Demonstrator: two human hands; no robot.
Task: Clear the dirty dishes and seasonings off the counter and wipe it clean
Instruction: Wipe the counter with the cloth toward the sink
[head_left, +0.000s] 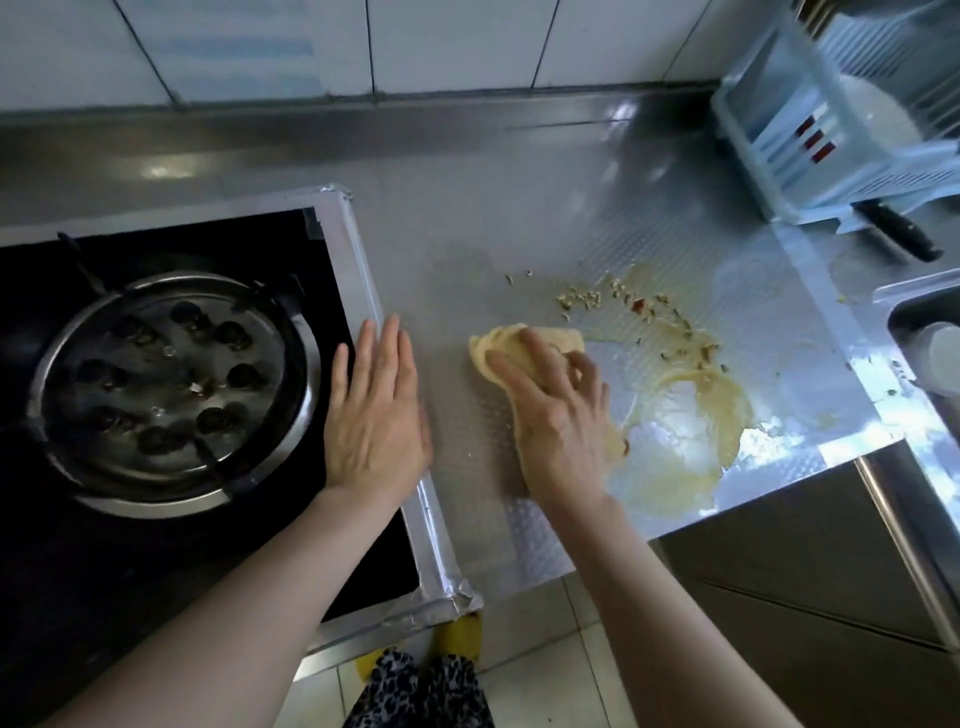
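My right hand (558, 410) presses a crumpled yellow cloth (498, 343) onto the steel counter (467, 249), fingers curled over it. Right of the cloth lie a smeared yellowish spill (696, 410) and scattered food crumbs (623, 306). My left hand (376, 410) rests flat, fingers straight, on the foil-taped edge of the stove (358, 260), holding nothing.
A gas burner with a round metal ring (166, 389) fills the left. At the back right stands a pale blue dish rack (831, 130) with a black-handled knife (898, 231) by it. The sink (924, 332) lies at the right edge. The counter's front edge drops to the tiled floor.
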